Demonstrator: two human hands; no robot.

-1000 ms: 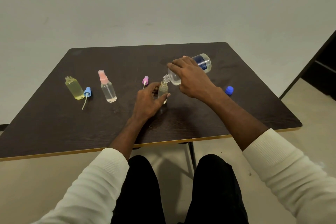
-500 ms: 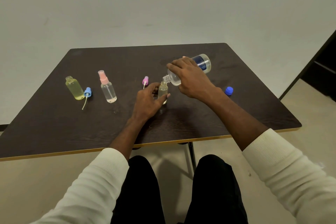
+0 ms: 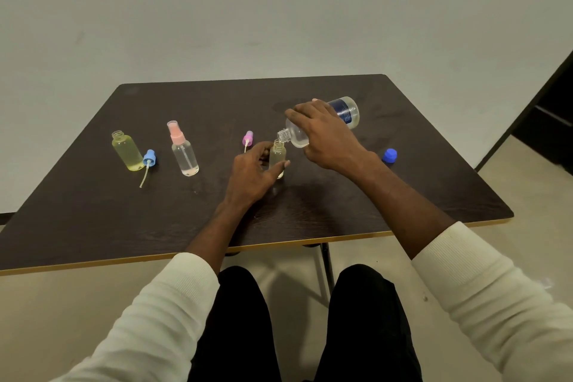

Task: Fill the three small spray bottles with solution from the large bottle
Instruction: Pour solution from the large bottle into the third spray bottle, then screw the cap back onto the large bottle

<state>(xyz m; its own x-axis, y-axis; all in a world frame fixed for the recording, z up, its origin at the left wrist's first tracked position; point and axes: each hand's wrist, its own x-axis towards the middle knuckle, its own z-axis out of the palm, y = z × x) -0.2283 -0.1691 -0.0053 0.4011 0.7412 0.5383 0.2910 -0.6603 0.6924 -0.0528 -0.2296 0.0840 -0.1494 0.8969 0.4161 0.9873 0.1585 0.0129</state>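
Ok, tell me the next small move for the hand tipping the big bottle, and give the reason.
Probably hold the tilt steady and keep pouring. The right hand has the large clear plastic bottle with the dark blue label tipped, neck just above the mouth of the small open clear bottle that the left hand steadies upright. How full it is cannot be told.

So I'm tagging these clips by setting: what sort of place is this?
Probably a plain, sparsely furnished room set up for the task, not a kitchen or lab: a bare pale wall, one dark table on a pale floor, and a dark doorway or cabinet at the right edge.
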